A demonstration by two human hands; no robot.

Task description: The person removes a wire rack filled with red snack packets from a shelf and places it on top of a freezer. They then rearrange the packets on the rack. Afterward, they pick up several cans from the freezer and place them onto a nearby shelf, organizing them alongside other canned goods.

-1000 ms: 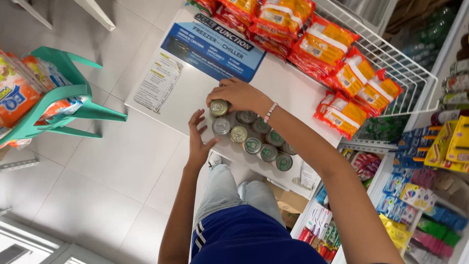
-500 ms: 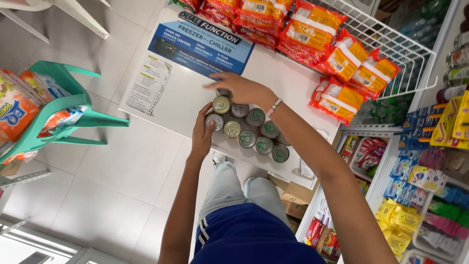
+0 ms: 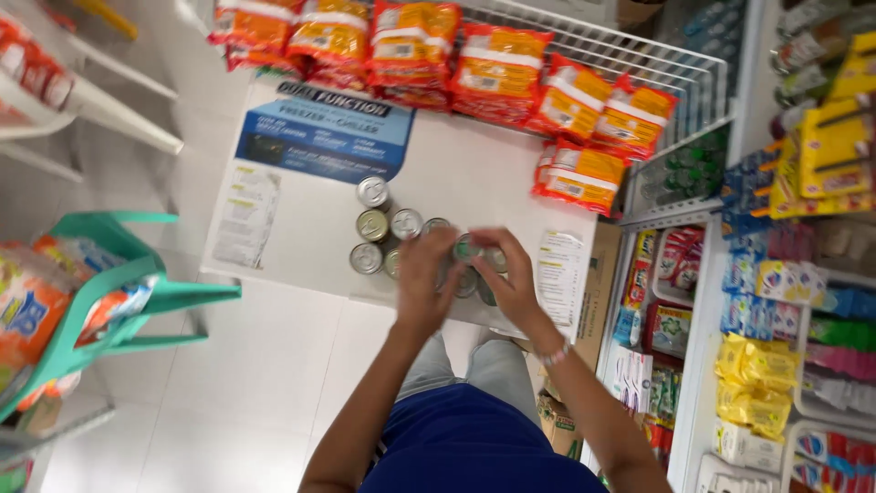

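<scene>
Looking down from head height onto white chest freezer lid [image 3: 474, 173]. Far left: green plastic chair [image 3: 119, 301] loaded with orange snack packs. On lid, left part: blue label sheet [image 3: 324, 137] with white printed sheet just below it. Centre of lid: cluster of small round cans [image 3: 383, 233], silver tops up, standing upright and touching one another in two rough rows. Left hand [image 3: 424, 283] over right end of cluster, fingers curled down onto can tops; grip on any single can not resolvable through motion blur. Right hand [image 3: 506, 278] just beside left hand, fingers closed round one green-topped can [image 3: 467, 248], held at upper edge of cluster between both hands; bracelet at wrist. Right of hands: another white printed sheet [image 3: 558, 274] at lid edge. Back of lid: row of red-and-orange snack bags [image 3: 497, 68], partly inside white wire basket [image 3: 639, 64]. Far right: shelves [image 3: 776, 319] of mixed packaged goods, yellow, blue and pink. Below: blue shirt, grey trousers, cardboard box on floor.
</scene>
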